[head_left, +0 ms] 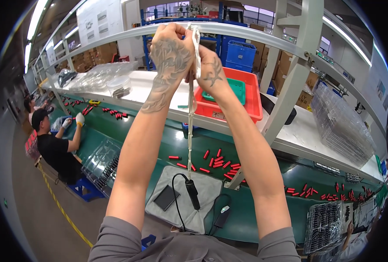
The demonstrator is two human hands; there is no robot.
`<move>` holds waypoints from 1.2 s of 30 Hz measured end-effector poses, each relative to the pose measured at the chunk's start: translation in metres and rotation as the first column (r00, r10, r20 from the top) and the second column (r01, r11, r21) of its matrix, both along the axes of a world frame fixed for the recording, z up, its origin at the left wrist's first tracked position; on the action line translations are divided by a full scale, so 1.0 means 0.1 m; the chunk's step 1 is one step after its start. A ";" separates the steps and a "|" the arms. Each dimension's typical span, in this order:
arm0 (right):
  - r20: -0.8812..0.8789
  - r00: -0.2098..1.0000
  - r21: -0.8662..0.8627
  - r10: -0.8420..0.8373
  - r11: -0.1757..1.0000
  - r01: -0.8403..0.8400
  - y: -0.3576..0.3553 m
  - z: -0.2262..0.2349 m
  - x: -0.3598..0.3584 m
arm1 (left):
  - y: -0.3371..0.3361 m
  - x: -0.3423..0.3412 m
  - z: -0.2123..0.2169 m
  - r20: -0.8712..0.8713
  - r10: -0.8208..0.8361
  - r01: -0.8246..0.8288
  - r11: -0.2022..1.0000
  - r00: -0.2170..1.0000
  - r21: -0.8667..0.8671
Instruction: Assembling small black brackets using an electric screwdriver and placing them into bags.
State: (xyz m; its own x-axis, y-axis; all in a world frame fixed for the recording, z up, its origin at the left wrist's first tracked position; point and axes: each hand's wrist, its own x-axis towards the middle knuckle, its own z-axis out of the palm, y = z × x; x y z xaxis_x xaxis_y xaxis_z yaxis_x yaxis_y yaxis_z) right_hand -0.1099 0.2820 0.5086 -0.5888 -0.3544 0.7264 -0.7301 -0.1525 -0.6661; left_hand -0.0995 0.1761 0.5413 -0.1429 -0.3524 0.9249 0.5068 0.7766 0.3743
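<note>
Both my arms are raised to a pale metal rail (242, 31) above the bench. My left hand (171, 51) is closed, its fingers pinching a white cord (197, 48) where it loops at the rail. Just to the right and a little lower, my right hand (210, 69) is closed on the same cord, with its fingertips partly hidden behind it. From there the cord runs straight down to a black cylindrical corded tool (192, 194), which is tilted over a grey cloth (163, 209). A flat dark rectangular object (166, 198) lies on that cloth.
Many red cylinders (218, 162) lie scattered along the green bench (264, 209). A red bin (256, 98) with a green tray (237, 89) stands on the white shelf (144, 83) behind my arms. A white upright post (285, 83) rises at right. At left, a gloved co-worker (54, 144) handles red cylinders.
</note>
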 end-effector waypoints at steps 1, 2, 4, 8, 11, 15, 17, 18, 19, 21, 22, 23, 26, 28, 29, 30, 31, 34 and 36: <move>-0.031 0.998 -0.025 -0.048 0.999 0.047 -0.01 0.00 -0.01 | 0.00 -0.02 0.00 -0.002 -0.073 0.073 0.995 0.997 0.070; -0.061 0.993 -0.051 -0.096 0.994 0.093 -0.02 0.00 -0.02 | 0.00 -0.04 -0.01 -0.012 -0.146 0.146 0.979 0.989 0.140; -0.088 0.986 -0.072 -0.140 0.988 0.134 -0.03 -0.01 -0.02 | 0.02 -0.07 -0.05 -0.025 -0.212 0.212 0.953 0.977 0.215; 0.012 0.994 -0.013 -0.111 0.994 0.111 -0.02 -0.01 -0.01 | 0.08 -0.09 -0.14 0.037 -0.436 0.362 0.789 0.899 0.497; 0.083 0.994 -0.009 -0.077 0.997 0.078 0.01 0.04 0.02 | 0.09 0.00 -0.10 -0.021 -0.528 0.461 0.722 0.849 0.516; 0.149 0.987 0.000 -0.058 0.998 0.059 0.04 0.02 0.03 | 0.09 0.05 -0.14 -0.063 -0.629 0.544 0.612 0.774 0.574; 0.144 0.986 0.026 -0.078 0.997 0.076 0.04 -0.01 0.04 | 0.06 0.05 -0.28 -0.026 -0.661 0.504 0.546 0.750 0.670; 0.140 0.986 0.039 -0.090 0.996 0.085 0.04 -0.02 0.04 | 0.04 0.05 -0.34 -0.010 -0.678 0.480 0.510 0.735 0.714; 0.139 0.986 0.040 -0.088 0.996 0.083 0.03 -0.02 0.08 | -0.02 0.06 -0.43 -0.064 -0.757 0.561 0.421 0.650 0.713; 0.208 0.974 0.107 -0.087 0.992 0.066 0.04 -0.09 0.15 | -0.12 0.09 -0.70 -0.119 -0.824 0.627 0.318 0.553 0.711; 0.243 0.966 0.140 -0.090 0.989 0.057 0.06 -0.14 0.18 | -0.15 0.17 -0.91 -0.074 -0.824 0.623 0.363 0.562 0.693; 0.274 0.957 0.168 -0.094 0.985 0.048 0.07 -0.15 0.22 | -0.17 0.28 -1.08 -0.029 -0.822 0.623 0.408 0.569 0.667; 0.116 0.980 0.180 -0.162 0.974 0.140 0.08 -0.42 0.25 | -0.28 0.64 -1.66 -0.032 -0.914 0.633 0.255 0.405 0.731; -0.024 0.975 0.193 -0.220 0.956 0.221 0.04 -0.72 0.27 | -0.39 0.83 -1.97 -0.174 -0.883 0.610 0.147 0.435 0.778; -0.093 0.954 0.188 -0.285 0.936 0.298 0.09 -0.75 0.31 | -0.34 0.97 -1.96 -0.235 -0.874 0.627 0.097 0.425 0.773; -0.152 0.922 0.187 -0.357 0.905 0.382 0.17 -0.75 0.36 | -0.26 1.10 -1.92 -0.293 -0.865 0.633 0.038 0.408 0.773; -0.096 0.930 0.234 -0.356 0.899 0.369 0.17 -0.75 0.51 | -0.31 1.25 -1.96 -0.284 -0.859 0.579 0.018 0.427 0.815; -0.103 0.917 0.168 -0.386 0.902 0.398 0.18 -1.05 0.77 | -0.66 1.58 -2.06 -0.558 -0.822 0.717 -0.319 0.117 0.620; 0.161 0.907 0.372 -0.390 0.875 0.310 0.36 -1.77 0.80 | -0.80 1.68 -2.27 -0.684 -0.728 0.701 -0.508 -0.039 0.501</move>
State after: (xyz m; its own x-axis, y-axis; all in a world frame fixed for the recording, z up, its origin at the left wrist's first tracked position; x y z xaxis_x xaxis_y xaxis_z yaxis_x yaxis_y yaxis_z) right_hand -0.0300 0.3184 0.3316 -0.8514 -0.2895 0.4374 -0.5189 0.3425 -0.7832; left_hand 0.0686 0.0964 0.3139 -0.9003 -0.1420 0.4115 0.2575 -0.9358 0.2406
